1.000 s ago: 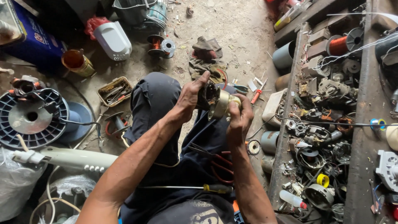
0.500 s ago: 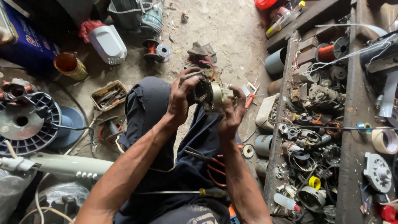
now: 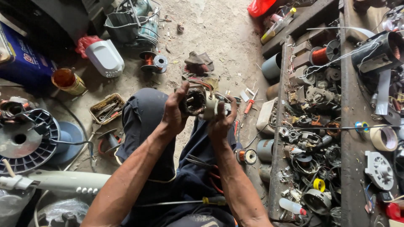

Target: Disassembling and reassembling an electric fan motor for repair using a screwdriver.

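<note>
Orange copper-wire spool (image 3: 319,55), yellow-handled screwdriver (image 3: 214,201)

One head-worn camera looks steeply down from above the seated person's lap, close over both forearms and raised hands. It faces the dusty floor (image 3: 219,38) ahead, with wooden shelves (image 3: 349,126) of parts along the right edge of the view.

Arms: I see both bare to above the elbow, no sleeves | left hand (image 3: 174,113) and right hand (image 3: 221,122): ungloved, grimy, no rings | legs: dark navy trousers (image 3: 147,122), creased
</note>
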